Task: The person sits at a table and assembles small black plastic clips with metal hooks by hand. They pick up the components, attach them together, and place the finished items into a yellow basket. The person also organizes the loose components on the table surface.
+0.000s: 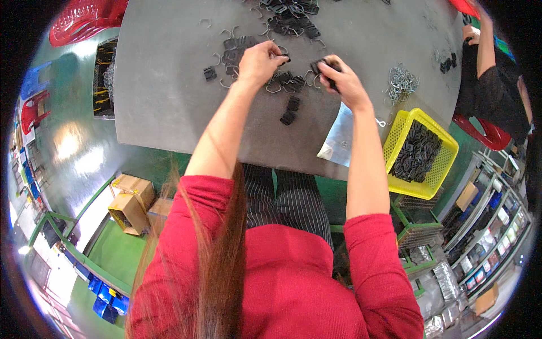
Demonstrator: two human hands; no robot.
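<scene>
Over the far half of the grey table [164, 96] my left hand [261, 63] pinches a small black plastic piece [284, 58] between thumb and fingertips. To its right, my right hand [345, 85] is closed round several similar black plastic pieces [333, 66]. Just below and between the hands lies a loose group of black pieces [293, 82] with bent metal wire hooks [273, 87] among them. Two more black pieces [291, 110] rest nearer to me. Beyond my hands is a larger heap of black pieces with hooks [291, 22]. Fingers partly hide what each hand holds.
A yellow basket [397, 141] full of black pieces is at the right table edge, near a pile of metal hooks [402, 82]. A clear plastic bag [337, 138] lies by my right forearm. Another person's arm [485, 51] reaches in at far right. Red chairs [84, 22] stand around.
</scene>
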